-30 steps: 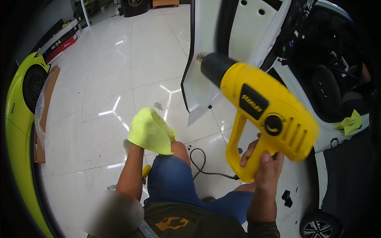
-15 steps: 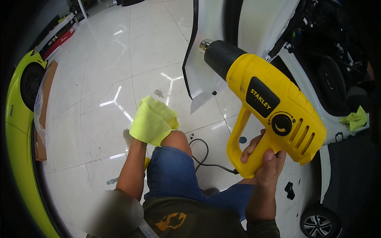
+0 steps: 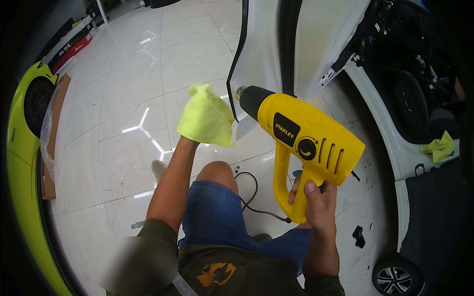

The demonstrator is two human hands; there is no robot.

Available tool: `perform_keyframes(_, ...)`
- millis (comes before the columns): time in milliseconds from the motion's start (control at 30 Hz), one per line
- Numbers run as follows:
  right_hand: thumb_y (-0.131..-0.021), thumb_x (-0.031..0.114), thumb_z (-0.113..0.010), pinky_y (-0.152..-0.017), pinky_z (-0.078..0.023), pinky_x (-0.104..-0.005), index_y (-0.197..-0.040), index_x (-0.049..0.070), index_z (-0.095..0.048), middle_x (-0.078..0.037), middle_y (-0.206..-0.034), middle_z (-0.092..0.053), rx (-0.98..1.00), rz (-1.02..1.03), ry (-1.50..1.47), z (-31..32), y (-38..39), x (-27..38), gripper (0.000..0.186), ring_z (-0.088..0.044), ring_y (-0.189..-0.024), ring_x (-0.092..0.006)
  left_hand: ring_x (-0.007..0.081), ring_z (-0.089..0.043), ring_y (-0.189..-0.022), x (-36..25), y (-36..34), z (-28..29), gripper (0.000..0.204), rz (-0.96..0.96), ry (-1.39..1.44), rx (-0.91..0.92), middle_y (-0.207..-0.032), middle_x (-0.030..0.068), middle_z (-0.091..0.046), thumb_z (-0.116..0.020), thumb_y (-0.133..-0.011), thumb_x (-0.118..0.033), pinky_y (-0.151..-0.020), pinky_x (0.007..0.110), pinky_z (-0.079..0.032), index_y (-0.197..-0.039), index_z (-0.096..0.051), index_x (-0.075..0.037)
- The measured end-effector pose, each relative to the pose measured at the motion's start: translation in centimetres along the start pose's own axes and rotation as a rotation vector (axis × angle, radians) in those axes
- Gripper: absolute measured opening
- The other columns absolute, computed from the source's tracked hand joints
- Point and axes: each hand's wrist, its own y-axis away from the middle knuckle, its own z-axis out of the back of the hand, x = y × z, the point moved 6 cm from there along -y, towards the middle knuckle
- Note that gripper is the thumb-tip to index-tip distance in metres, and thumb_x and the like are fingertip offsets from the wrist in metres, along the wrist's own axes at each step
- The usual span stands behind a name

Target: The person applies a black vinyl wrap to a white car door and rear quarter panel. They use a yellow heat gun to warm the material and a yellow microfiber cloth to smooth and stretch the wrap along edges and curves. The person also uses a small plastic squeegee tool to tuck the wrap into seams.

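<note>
In my right hand (image 3: 321,202) is a yellow heat gun (image 3: 311,135), my fingers and thumb closed around its rear grip. Its black barrel and metal nozzle point to the upper left, at the edge of a white open car door (image 3: 266,44). Clear film (image 3: 244,127) hangs past the door's lower corner. A bright yellow-green microfiber cloth (image 3: 206,116) covers my left hand completely, so its fingers are hidden. That hand is raised in front of my knee, left of the nozzle and apart from it.
A black power cord (image 3: 259,211) runs from the heat gun's grip to the floor. At right is the white car's body (image 3: 380,106), with another yellow-green cloth (image 3: 439,147) on its sill. A lime car (image 3: 24,163) and a long cardboard piece (image 3: 52,148) are at left. Black scraps (image 3: 359,237) lie on the tiles.
The heat gun has moved left and down, its nozzle now lower beside the door edge. My left hand with the cloth has risen and shifted right, toward the door.
</note>
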Motion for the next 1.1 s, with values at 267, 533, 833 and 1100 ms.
perform_keyframes(267,-0.091,0.017,-0.061,-0.059,-0.047,-0.0258,-0.100,-0.001,-0.056,-0.006,-0.082,-0.060,0.021,-0.088,0.079,1.0,1.1,-1.6,0.020,-0.058,-0.062,-0.0132,0.0229,-0.054,-0.106,2.3,5.8,-2.2,0.048,0.126,0.595,0.003,-0.116,0.0098,-0.057,-0.069,-0.080,-0.019,-0.089,0.032,-0.045,-0.123,-0.051,-0.005)
perform_keyframes(533,-0.091,0.019,-0.061,-0.059,-0.047,-0.0264,-0.100,-0.001,-0.056,-0.007,-0.081,-0.059,0.001,-0.118,0.121,1.1,0.8,-1.5,0.022,-0.058,-0.061,-0.0138,0.0238,-0.050,-0.116,-0.5,6.1,-2.4,0.050,0.063,0.017,0.170,-0.122,0.0092,-0.055,-0.067,-0.083,-0.022,-0.097,0.034,-0.041,-0.126,-0.049,-0.005)
perform_keyframes(833,-0.089,0.030,-0.063,-0.055,-0.048,-0.0265,-0.108,-0.001,-0.050,-0.009,-0.081,-0.059,0.004,-0.104,0.163,1.5,1.0,-1.9,0.038,-0.059,-0.058,-0.0161,0.0238,-0.049,-0.116,1.2,6.8,-3.6,0.053,0.296,0.785,0.093,-0.124,0.0087,-0.053,-0.068,-0.082,-0.024,-0.098,0.033,-0.040,-0.127,-0.048,-0.006)
perform_keyframes(1100,-0.091,0.017,-0.061,-0.059,-0.047,-0.0263,-0.102,-0.001,-0.056,-0.006,-0.079,-0.060,0.007,-0.140,0.128,1.6,1.3,-2.5,0.021,-0.058,-0.062,-0.0136,0.0318,-0.055,-0.090,-5.2,4.4,-0.8,0.029,-0.181,-0.115,0.024,-0.089,0.0121,-0.058,-0.067,-0.065,-0.018,-0.080,0.038,-0.046,-0.090,-0.059,-0.006)
